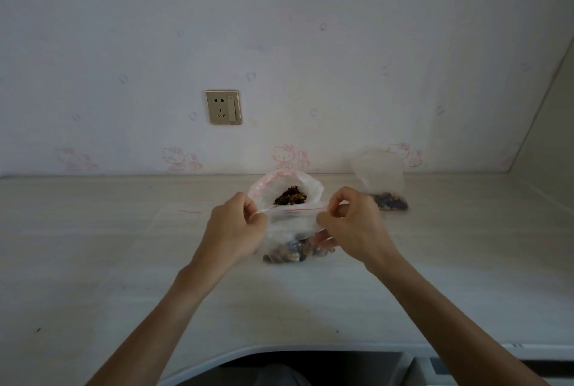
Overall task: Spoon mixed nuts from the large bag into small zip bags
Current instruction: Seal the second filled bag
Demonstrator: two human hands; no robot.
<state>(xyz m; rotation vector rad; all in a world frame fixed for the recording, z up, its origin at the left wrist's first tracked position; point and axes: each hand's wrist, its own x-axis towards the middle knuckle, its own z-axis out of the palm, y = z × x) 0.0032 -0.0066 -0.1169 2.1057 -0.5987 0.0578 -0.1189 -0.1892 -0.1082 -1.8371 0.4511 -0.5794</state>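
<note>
- pale wallpapered wall (310, 44) takes up the top half, matte, printed with faded pink cartoon cats and tiny blue-grey motifs
- light beige desk top (108, 246) with a faint wood-grain look, smooth, its near edge cut in a curve with a grey rim; a few dark specks lie on it
- large clear plastic bag with a red-and-white rolled rim (312, 190) sits upright toward the back of the desk, just behind the hands, mouth gaping round and open, brown crinkly mixed nuts (290, 196) visible down inside
- small clear zip bag with a thin red seal line (292, 221) is right in the middle, held up between both hands above the desk, soft and wrinkly film, a lumpy clump of brown and bluish nuts sagging in its bottom, which seems to touch the desk
- second small clear zip bag (380, 180) stands off to the right near the wall, well apart from the hands, top crumpled and hazy, dark nuts pooled at its base
- left hand (237, 224) pinches the left end of the seal strip, fingers curled in tight
- right hand (351, 221) pinches the right end of the strip with thumb and fingertips, lower fingers tucked behind the film
- gold-toned square wall socket with a rocker switch (223, 107), glossy frame, sits on the wall left of centre
</note>
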